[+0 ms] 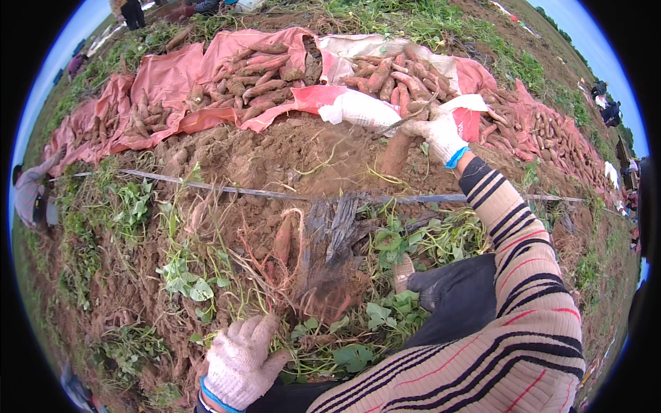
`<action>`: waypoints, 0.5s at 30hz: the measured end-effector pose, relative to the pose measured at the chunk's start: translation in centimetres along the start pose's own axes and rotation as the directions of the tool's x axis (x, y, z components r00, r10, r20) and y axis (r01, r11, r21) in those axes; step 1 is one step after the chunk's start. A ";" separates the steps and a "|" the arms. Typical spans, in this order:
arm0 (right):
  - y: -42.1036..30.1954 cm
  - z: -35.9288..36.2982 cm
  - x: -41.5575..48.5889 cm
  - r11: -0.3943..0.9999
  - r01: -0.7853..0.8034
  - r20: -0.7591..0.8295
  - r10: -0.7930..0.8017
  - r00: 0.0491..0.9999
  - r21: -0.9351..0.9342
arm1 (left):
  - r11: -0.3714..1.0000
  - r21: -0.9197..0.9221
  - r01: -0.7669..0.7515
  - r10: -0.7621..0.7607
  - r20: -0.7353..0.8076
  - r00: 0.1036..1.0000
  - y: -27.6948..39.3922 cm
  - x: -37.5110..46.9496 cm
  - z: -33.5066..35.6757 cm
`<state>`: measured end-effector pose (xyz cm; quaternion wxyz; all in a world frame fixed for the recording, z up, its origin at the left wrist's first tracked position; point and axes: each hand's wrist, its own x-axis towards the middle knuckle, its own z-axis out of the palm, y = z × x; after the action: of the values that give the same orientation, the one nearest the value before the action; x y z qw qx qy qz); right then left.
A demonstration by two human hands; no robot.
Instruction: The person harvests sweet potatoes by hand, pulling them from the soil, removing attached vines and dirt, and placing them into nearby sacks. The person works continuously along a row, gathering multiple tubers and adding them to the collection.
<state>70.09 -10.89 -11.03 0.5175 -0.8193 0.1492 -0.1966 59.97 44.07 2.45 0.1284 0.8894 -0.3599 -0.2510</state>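
Note:
My right hand [439,133], in a white knit glove with a blue cuff, reaches out toward the sacking. Its fingers close around the top end of a long, soil-covered sweet potato [396,153], slightly blurred, with a thin stem [415,114] sticking out above the fingers. My left hand [245,356], gloved alike and soiled, is low in front of me with nothing visible in it and its thumb apart. Just beyond it are pulled-up roots [268,281] and a reddish sweet potato [282,240] on loose soil, beside torn dark plastic film [330,227].
Pink and white woven sacking [165,77] runs across the far side, bearing heaps of sweet potatoes [258,77]. A thin strip [248,191] crosses the soil in front. Leafy vines [186,279] tangle around my bent leg [454,289]. Another person [33,193] bends at the left.

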 end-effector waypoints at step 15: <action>-17.2 8.0 -17.6 0.760 -0.574 0.578 0.330 0.746 0.305 | 0.493 -0.866 -0.082 -0.121 -0.161 0.979 3.0 4.1 1.9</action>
<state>59.12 10.57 -1.47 0.7506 -0.6286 0.1613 0.1243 59.72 38.96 0.63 0.5914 0.7279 -0.1592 -0.3084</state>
